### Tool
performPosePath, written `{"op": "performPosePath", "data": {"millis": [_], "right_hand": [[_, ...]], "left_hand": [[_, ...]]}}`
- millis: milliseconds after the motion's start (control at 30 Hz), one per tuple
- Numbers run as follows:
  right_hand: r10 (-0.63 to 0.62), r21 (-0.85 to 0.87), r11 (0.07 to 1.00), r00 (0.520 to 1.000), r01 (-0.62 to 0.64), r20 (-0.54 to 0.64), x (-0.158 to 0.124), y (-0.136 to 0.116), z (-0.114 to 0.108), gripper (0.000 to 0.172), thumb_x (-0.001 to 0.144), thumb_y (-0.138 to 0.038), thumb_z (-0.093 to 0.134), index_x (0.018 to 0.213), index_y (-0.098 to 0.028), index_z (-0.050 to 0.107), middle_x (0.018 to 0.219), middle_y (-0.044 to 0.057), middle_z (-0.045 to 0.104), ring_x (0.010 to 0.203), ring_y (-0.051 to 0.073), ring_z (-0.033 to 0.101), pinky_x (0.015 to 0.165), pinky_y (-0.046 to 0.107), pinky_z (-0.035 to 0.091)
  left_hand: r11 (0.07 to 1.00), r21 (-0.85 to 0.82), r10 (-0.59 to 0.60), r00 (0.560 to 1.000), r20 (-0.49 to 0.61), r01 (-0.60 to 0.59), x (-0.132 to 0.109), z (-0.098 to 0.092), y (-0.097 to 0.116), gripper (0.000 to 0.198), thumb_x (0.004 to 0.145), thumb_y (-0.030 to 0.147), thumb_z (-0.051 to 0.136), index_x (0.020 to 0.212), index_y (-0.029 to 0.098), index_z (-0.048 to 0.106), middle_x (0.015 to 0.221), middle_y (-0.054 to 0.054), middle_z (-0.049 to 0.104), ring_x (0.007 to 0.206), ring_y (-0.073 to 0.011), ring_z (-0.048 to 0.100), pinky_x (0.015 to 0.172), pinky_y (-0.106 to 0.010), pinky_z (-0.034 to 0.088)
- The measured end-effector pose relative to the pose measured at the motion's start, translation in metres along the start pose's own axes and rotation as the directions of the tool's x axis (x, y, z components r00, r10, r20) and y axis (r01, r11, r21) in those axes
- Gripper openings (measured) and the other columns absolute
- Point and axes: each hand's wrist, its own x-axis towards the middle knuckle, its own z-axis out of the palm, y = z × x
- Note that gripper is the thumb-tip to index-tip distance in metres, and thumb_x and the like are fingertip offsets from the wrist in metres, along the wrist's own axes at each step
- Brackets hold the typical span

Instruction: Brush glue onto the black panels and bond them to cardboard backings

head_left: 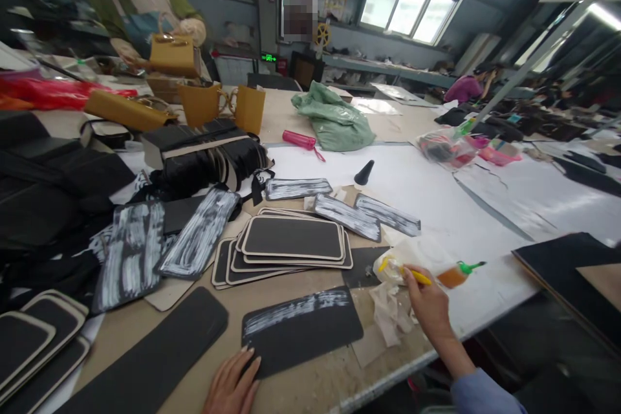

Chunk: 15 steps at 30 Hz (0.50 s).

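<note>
My left hand (pixel 234 380) lies with fingers stretched out, fingertips at the lower left corner of a black panel (pixel 305 339). A streaky white coat runs along that panel's upper edge. My right hand (pixel 429 304) is closed around a yellow-handled brush (pixel 421 277). The brush's far end is at a whitish glue-smeared container (pixel 388 264), where its tip cannot be made out. Crumpled pale scraps (pixel 388 317) lie below the container. Behind the panel is a stack of black pieces with beige rims (pixel 292 237). White-streaked panels (pixel 130 252) lie further left and behind.
Right of the container lies an orange bottle with a green nozzle (pixel 456 275). A black cone (pixel 363 173), a pink tube (pixel 299 139) and a green plastic bag (pixel 334 118) sit farther back. Bare black strips (pixel 160 343) lie at left. Across the table a person (pixel 150 6) handles a tan bag (pixel 174 55).
</note>
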Motion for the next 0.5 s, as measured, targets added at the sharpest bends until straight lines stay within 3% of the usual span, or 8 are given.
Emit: {"op": "performPosePath", "data": {"millis": [133,233,300,367,433,500], "right_hand": [[-0.027,-0.072,0.997,0.994,0.034,0.102,0.018,0.01,0.023,0.056,0.077,-0.062,0.027,0.082,-0.018,0.061,0.066,0.007,0.064,0.058,0.023,0.06,0.056,0.033,0.043],[-0.035,-0.096,0.994,0.987,0.051,0.159,0.027,0.013,0.023,0.052,0.076,-0.06,0.029,0.081,-0.019,0.061,0.058,0.006,0.061,0.053,0.024,0.058,0.053,0.034,0.042],[-0.086,-0.096,0.989,0.971,0.109,0.222,0.03,0.013,0.019,0.05,0.075,-0.059,0.032,0.082,-0.02,0.061,0.064,0.006,0.064,0.057,0.024,0.06,0.055,0.034,0.044],[-0.199,-0.081,0.968,0.925,0.237,0.323,0.029,0.015,0.016,0.045,0.075,-0.056,0.034,0.083,-0.021,0.061,0.077,0.008,0.066,0.067,0.024,0.062,0.06,0.034,0.046],[-0.33,-0.057,0.921,0.849,0.386,0.412,0.023,0.019,0.014,0.042,0.077,-0.053,0.035,0.084,-0.021,0.061,0.086,0.009,0.067,0.077,0.024,0.062,0.067,0.035,0.048],[-0.419,-0.036,0.875,0.792,0.483,0.443,0.016,0.026,0.013,0.041,0.078,-0.052,0.035,0.084,-0.021,0.061,0.088,0.011,0.066,0.08,0.025,0.062,0.07,0.037,0.048]], "left_hand": [[0.999,0.014,-0.035,0.999,-0.011,0.035,0.001,-0.003,0.005,0.026,0.085,0.024,0.043,0.103,0.021,0.061,0.102,-0.005,0.066,0.095,-0.0165,0.06,0.082,-0.028,0.048],[0.996,0.0,-0.085,0.996,0.012,0.085,0.001,-0.005,0.009,0.027,0.084,0.021,0.044,0.105,0.021,0.06,0.104,-0.006,0.064,0.099,-0.017,0.058,0.084,-0.029,0.048],[0.991,-0.022,-0.131,0.991,0.03,0.132,0.002,-0.006,0.013,0.027,0.085,0.019,0.043,0.107,0.021,0.059,0.106,-0.006,0.063,0.102,-0.0173,0.057,0.085,-0.03,0.047],[0.983,-0.046,-0.176,0.983,0.041,0.178,0.004,-0.008,0.017,0.028,0.085,0.017,0.042,0.106,0.021,0.059,0.106,-0.007,0.063,0.103,-0.0181,0.056,0.086,-0.032,0.048],[0.973,-0.066,-0.217,0.974,0.059,0.221,0.005,-0.009,0.021,0.028,0.085,0.015,0.041,0.105,0.02,0.059,0.106,-0.007,0.063,0.103,-0.0193,0.055,0.085,-0.035,0.048],[0.962,-0.085,-0.253,0.964,0.082,0.26,0.005,-0.009,0.024,0.028,0.084,0.014,0.041,0.105,0.019,0.059,0.105,-0.008,0.062,0.103,-0.0204,0.055,0.085,-0.038,0.049]]}}
